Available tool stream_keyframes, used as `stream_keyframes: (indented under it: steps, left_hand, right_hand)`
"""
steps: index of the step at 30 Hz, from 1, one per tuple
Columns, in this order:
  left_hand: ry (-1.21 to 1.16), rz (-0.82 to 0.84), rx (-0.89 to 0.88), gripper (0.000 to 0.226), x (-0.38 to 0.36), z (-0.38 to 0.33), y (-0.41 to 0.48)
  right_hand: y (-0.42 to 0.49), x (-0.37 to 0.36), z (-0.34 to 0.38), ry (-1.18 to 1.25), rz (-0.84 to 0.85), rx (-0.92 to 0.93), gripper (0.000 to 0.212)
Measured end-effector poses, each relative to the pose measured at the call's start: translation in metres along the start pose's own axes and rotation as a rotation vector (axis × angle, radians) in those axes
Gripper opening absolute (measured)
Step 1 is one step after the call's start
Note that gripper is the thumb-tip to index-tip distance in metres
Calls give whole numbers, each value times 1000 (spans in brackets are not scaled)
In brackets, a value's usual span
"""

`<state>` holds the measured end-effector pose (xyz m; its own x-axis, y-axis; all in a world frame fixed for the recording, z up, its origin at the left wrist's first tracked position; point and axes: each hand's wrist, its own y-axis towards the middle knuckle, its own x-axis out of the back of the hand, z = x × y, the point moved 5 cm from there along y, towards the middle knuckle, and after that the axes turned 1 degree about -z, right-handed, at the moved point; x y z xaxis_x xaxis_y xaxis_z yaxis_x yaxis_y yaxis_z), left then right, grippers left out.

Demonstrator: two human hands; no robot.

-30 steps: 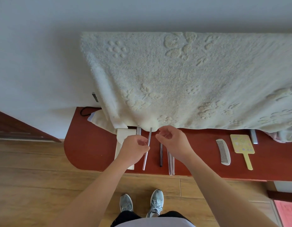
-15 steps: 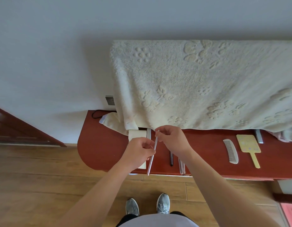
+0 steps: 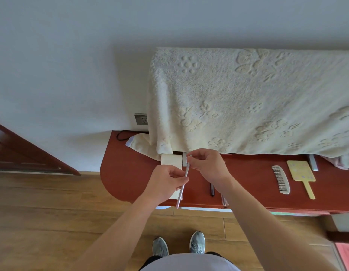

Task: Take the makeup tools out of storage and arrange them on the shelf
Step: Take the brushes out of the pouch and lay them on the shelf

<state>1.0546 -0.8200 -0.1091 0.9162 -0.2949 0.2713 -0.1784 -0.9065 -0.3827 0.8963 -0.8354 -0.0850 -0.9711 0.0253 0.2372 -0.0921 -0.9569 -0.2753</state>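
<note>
Head view: a thin, pale silvery makeup pencil [image 3: 186, 170] is tilted over the front edge of the red-brown wooden shelf [image 3: 130, 173]. The left hand [image 3: 166, 182] pinches its middle and the right hand [image 3: 206, 163] pinches its top end. Beneath lies a flat cream case [image 3: 170, 159], contents hidden. A dark pencil [image 3: 212, 189], white comb [image 3: 280, 179] and yellow hand mirror [image 3: 300, 171] lie further right, below a draped cream towel [image 3: 248, 100].

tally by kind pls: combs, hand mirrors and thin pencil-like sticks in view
comb: 1
hand mirror: 1
thin sticks: 3, the silver stick pinched by left hand and right hand, plus the dark stick and pale stick on the shelf
total: 5
</note>
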Motion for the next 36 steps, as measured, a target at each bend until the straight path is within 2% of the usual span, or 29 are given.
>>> stream_keyframes:
  steps: [13,17,19,23,30,36]
  left_hand:
    - [20,2,8,3,16,-10,2]
    - [157,89,9,2,10,2,-10]
    - [90,77,60,3,9,15,-19]
    - [-38,-20,101,5,18,23,-16]
    - [-65,-69,50,3,29,9,2]
    - [-70,-71,67,5,29,14,8]
  right_hand:
    - [6,-9,14,-39,-47,-27,9]
    - [17,10,23,100,-204,-78,9]
    - [27,30,33,94,-250,-49,12]
    - [30,36,32,22,-198,-9,14]
    - [20,1,0,57,-124,-73,5]
    - [23,-1,-14,91,-101,-91,9]
